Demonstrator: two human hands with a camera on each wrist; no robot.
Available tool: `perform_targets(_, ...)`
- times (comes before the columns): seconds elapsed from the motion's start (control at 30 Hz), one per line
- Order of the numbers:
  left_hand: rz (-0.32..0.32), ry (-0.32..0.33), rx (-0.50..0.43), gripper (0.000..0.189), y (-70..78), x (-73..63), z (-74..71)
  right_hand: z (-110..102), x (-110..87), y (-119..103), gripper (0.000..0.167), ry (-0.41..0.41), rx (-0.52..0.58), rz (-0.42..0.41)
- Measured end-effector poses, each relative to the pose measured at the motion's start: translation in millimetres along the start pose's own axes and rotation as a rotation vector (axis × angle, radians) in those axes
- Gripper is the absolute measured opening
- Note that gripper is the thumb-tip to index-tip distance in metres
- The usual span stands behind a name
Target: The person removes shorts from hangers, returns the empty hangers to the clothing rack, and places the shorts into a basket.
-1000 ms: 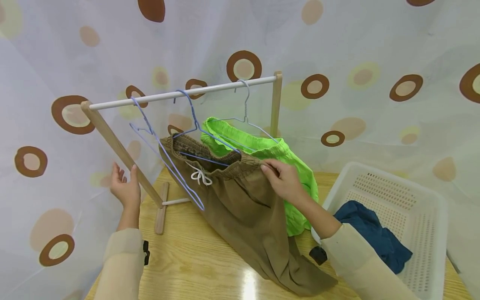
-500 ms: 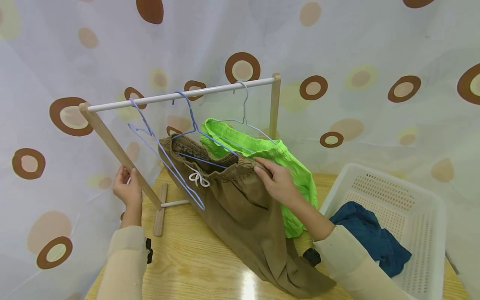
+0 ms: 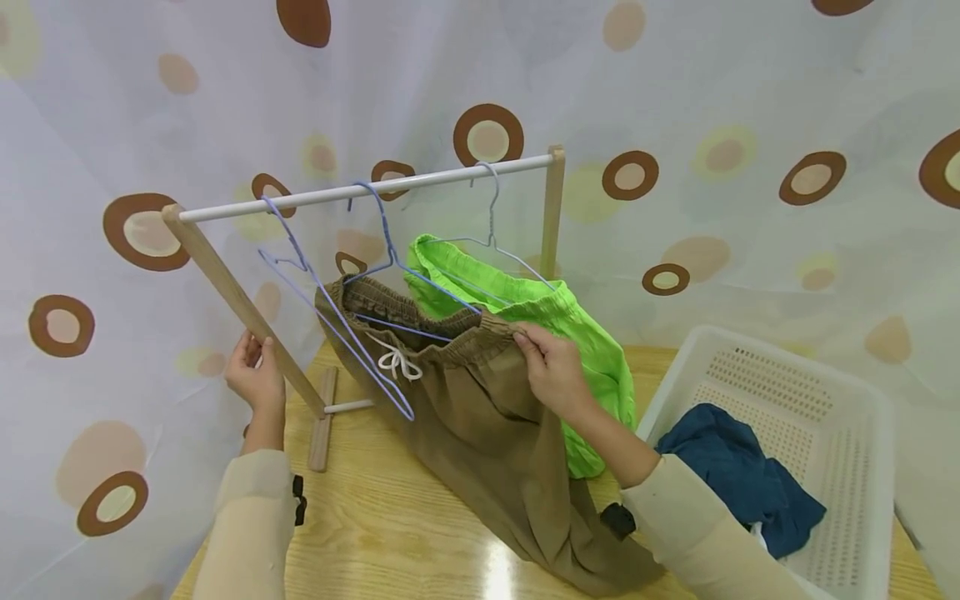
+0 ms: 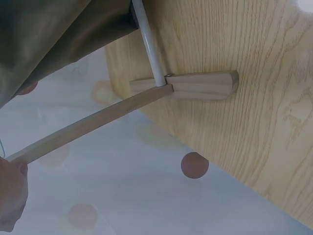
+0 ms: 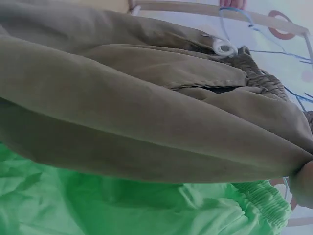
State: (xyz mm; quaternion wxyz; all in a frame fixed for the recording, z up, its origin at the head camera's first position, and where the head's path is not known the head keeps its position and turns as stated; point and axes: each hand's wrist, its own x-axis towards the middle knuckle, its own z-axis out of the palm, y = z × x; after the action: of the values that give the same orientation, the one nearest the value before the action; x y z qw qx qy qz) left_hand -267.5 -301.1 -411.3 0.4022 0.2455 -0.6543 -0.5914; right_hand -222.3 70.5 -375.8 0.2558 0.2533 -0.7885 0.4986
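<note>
While my right hand [image 3: 558,375] pinches the waistband [image 3: 491,329] of the brown trousers [image 3: 480,408] at one side, my left hand [image 3: 257,375] grips the wooden post [image 3: 225,279] that carries one end of the white rail [image 3: 322,197]. The trousers hang from that rail on a blue hanger [image 3: 387,233], its wire inside the waistband, their legs slanting down over the desk [image 3: 360,525]. A white drawstring [image 3: 397,360] is tied in a bow. Nearer my left hand hangs a lilac hanger [image 3: 291,239]; behind the trousers hangs bright green clothing [image 3: 600,358]. Off to my right, a white basket [image 3: 810,358] holds dark blue cloth [image 3: 738,467].
</note>
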Motion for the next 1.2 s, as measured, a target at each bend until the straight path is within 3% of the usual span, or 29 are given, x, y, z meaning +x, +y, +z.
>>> perform_targets(0.23,0.04,0.012,0.014,0.035,-3.8,1.7,-0.4,-4.4,4.7,-10.2,0.02,0.041,0.136,0.218)
perform_targets(0.3,0.047,0.016,0.012,0.035,-4.5,2.3,-0.6,-5.1,5.8,-13.5,0.021,0.049,0.145,0.247)
perform_targets(0.5,0.041,0.011,0.014,0.035,-2.6,2.1,-0.5,-5.2,5.4,-19.4,0.021,0.133,0.11,0.182)
perform_targets(0.77,0.044,0.016,0.022,0.034,-5.0,2.0,-1.1,-10.0,5.0,-14.7,0.018,0.263,0.097,0.024)
perform_targets(1.2,0.02,-0.004,0.044,0.035,-0.2,-0.3,-2.6,-47.5,-14.7,-7.4,0.02,0.343,0.134,0.035)
